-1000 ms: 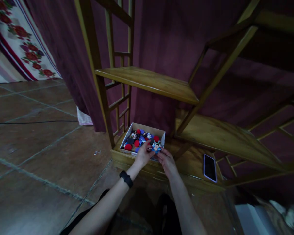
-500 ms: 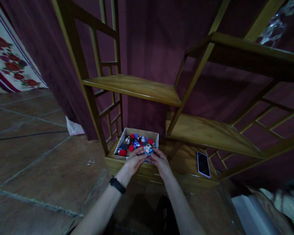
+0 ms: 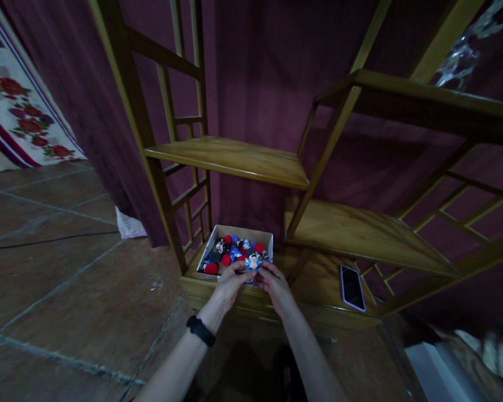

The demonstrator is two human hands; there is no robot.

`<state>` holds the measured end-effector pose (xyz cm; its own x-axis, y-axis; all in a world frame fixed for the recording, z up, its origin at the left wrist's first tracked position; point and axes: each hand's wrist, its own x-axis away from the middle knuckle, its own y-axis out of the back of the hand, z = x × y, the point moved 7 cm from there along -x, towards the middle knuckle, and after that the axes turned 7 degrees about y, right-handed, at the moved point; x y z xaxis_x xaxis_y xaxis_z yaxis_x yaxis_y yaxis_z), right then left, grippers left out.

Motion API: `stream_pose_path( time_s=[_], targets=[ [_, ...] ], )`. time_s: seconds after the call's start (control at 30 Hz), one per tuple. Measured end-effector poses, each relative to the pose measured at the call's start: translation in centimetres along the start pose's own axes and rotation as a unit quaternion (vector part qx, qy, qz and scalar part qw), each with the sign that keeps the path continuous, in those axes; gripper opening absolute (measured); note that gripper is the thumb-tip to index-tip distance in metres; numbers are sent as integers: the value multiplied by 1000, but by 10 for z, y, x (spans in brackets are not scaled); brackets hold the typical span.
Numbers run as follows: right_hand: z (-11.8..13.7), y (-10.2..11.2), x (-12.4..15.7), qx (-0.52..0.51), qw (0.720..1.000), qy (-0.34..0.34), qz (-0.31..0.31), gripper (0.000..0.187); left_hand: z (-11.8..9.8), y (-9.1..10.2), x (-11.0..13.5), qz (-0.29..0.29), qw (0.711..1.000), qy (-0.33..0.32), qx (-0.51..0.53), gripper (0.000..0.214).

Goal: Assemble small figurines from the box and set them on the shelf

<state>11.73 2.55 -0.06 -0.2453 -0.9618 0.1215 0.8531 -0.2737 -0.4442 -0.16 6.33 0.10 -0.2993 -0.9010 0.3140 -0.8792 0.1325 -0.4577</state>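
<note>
Pinching a blue figurine (image 3: 254, 262), left hand (image 3: 231, 281) and right hand (image 3: 276, 285) are near a box (image 3: 245, 233).

In the lower middle of the frame, the small figure (image 3: 254, 263) is mainly bright blue, with some white parts. The small pieces (image 3: 226, 260) behind it are mixed in colour: strong red, violet-blue, black and white. Their box (image 3: 265, 239) is white outside and light brown inside. The shelf unit (image 3: 230, 160) is yellowish brown with visible wood grain. The curtain (image 3: 260, 84) in the upper middle is dark purple. At the upper left, the cloth (image 3: 46, 129) is white, printed with red flowers and green leaves, and bordered by red stripes. The floor (image 3: 75, 268) is reddish brown, crossed by pale lines. The phone (image 3: 352, 288) at lower right has a lilac edge and a black screen. The wristband (image 3: 200, 330) is black.
</note>
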Motion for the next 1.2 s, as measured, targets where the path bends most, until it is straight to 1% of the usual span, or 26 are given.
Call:
stream_pose_path(
  time_s=[0.17,0.23,0.3,0.33,0.4,0.47,0.53,0.6,0.73,0.87,0.93,0.97,1.03,1.1,1.13,1.2],
  targets=[
    [4,-4,0,-7,1000,5,-11,38,-6,0,1,-14,998,-35,-43,44],
    [3,-7,0,-2,1000,6,2,37,-7,0,1,-20,996,-62,-66,44],
    [2,-13,0,2,999,9,35,38,-11,1,1,-35,987,-108,-111,41],
    [2,-17,1,4,999,11,52,40,-15,1,3,-47,979,-140,-143,39],
    [2,-22,2,10,997,18,78,45,-22,-1,8,-66,950,-211,-222,37],
    [3,-24,3,16,996,30,83,45,-29,-8,15,-68,912,-278,-293,38],
    [4,-24,3,14,996,48,80,42,-33,-16,24,-58,881,-325,-339,42],
    [5,-23,1,10,995,65,73,41,-35,-22,30,-50,864,-348,-361,45],
    [4,-21,-2,16,995,79,63,42,-37,-27,36,-51,857,-354,-371,47],
    [4,-20,-1,25,995,74,59,44,-36,-23,34,-57,867,-343,-357,45],
    [5,-20,-1,27,995,73,58,44,-34,-17,29,-65,885,-325,-327,40],
    [6,-20,0,27,995,74,57,43,-31,-14,25,-68,899,-308,-303,37],
    [6,-20,-1,22,995,74,56,43,-25,-7,16,-62,935,-257,-235,34],
    [6,-19,-2,14,996,71,57,43,-17,-2,7,-43,968,-191,-158,34],
    [6,-18,-2,10,996,70,56,42,-14,-2,4,-28,979,-158,-123,34],
    [7,-16,-3,6,997,68,48,39,-11,-2,1,-1,992,-107,-66,36]
  ],
)
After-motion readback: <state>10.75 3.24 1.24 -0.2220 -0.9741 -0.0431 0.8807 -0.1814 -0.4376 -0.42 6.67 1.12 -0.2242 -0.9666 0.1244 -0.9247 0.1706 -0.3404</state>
